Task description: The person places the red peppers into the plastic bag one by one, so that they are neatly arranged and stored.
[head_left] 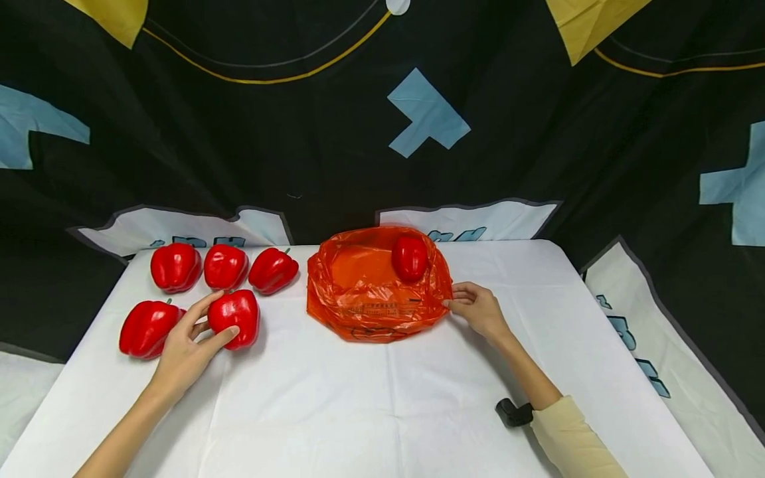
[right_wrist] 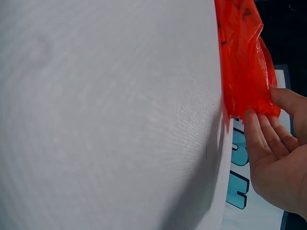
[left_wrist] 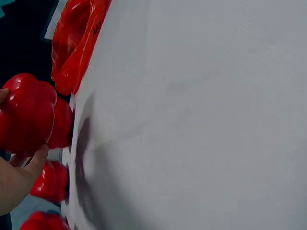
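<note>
My left hand [head_left: 182, 352] grips a red bell pepper [head_left: 242, 315] between thumb and fingers, at the left of the table. In the left wrist view that bell pepper [left_wrist: 26, 117] appears raised off the white cloth. A red-orange plastic bag [head_left: 352, 312] lies at the centre with its mouth spread open upward. Inside it, toward the right, rests another bell pepper [head_left: 410, 258]. At the bag's right edge my right hand [head_left: 478, 311] pinches the rim; the right wrist view has the thumb and fingers of this hand [right_wrist: 276, 165] on the plastic.
Behind the left hand stand more red bell peppers, one at the far left [head_left: 176, 267], one in the middle [head_left: 226, 267] and one on its side [head_left: 273, 271]. Another bell pepper [head_left: 148, 329] lies left of the hand. White cloth [head_left: 335, 405] covers the table; a dark patterned curtain [head_left: 335, 159] hangs behind.
</note>
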Action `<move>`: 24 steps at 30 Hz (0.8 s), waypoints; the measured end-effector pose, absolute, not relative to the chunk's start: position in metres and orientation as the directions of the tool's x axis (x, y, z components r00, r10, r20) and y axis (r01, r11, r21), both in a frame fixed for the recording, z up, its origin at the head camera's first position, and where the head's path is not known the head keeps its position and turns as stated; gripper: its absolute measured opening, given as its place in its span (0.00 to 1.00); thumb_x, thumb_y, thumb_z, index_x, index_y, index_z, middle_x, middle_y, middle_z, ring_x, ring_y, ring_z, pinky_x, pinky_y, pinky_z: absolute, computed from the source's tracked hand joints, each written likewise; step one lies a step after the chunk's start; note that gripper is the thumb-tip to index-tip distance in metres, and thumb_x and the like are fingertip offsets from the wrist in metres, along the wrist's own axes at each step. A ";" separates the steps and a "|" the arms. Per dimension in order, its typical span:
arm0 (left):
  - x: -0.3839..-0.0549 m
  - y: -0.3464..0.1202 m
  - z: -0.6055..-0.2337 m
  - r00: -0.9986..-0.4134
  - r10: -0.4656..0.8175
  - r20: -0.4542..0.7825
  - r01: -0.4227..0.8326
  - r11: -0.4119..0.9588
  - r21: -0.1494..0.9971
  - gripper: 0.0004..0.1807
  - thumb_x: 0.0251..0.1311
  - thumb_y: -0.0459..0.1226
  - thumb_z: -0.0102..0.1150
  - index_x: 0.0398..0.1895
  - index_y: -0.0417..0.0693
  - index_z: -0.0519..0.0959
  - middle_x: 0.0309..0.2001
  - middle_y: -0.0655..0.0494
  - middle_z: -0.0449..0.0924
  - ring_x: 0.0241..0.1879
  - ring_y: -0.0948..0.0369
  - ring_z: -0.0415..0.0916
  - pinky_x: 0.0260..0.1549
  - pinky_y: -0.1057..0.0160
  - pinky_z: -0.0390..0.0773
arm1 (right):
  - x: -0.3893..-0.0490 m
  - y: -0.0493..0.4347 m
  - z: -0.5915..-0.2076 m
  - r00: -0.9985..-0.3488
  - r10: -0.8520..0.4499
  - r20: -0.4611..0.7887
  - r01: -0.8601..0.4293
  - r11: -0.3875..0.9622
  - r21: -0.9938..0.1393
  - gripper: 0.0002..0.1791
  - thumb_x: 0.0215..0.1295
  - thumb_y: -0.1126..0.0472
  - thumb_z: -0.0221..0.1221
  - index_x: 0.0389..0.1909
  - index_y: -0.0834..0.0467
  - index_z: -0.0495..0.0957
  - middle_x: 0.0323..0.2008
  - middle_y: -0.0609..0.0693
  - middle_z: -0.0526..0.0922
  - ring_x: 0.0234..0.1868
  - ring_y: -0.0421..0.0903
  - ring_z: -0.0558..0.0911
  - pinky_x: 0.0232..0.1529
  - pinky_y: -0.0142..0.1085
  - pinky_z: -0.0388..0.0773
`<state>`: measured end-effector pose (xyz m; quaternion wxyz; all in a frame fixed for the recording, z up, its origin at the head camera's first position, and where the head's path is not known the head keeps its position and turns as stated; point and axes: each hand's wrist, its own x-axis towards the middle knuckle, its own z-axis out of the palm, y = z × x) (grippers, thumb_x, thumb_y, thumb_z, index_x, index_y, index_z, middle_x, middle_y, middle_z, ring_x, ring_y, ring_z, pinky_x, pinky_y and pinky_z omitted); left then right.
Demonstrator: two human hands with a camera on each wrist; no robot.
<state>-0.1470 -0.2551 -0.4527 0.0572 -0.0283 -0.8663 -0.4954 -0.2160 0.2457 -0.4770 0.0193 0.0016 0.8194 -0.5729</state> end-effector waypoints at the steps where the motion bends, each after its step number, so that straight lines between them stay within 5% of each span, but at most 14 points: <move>1: -0.149 -0.252 -0.452 -0.991 -0.003 0.130 0.112 0.496 0.861 0.40 0.64 0.41 0.66 0.77 0.54 0.59 0.67 0.44 0.62 0.57 0.53 0.62 0.36 0.73 0.79 | -0.216 0.246 -0.477 -0.999 -0.020 -0.032 0.024 0.346 -0.938 0.20 0.61 0.68 0.68 0.52 0.71 0.78 0.44 0.61 0.84 0.43 0.46 0.85 0.42 0.34 0.83; 10: -0.165 -0.220 -0.444 -0.975 0.034 0.221 0.213 0.430 0.877 0.39 0.61 0.35 0.68 0.75 0.50 0.63 0.68 0.45 0.62 0.58 0.51 0.63 0.42 0.79 0.75 | -0.214 0.244 -0.474 -0.999 -0.010 -0.050 0.044 0.348 -0.936 0.20 0.61 0.69 0.68 0.53 0.71 0.77 0.45 0.61 0.84 0.43 0.46 0.85 0.42 0.33 0.83; 24: -0.195 -0.176 -0.442 -0.964 0.106 0.243 0.264 0.288 0.921 0.36 0.62 0.34 0.67 0.73 0.49 0.65 0.69 0.47 0.64 0.59 0.47 0.68 0.44 0.74 0.77 | -0.215 0.245 -0.474 -0.999 -0.008 -0.039 0.034 0.354 -0.935 0.20 0.62 0.68 0.68 0.53 0.71 0.77 0.45 0.62 0.84 0.43 0.46 0.85 0.41 0.30 0.82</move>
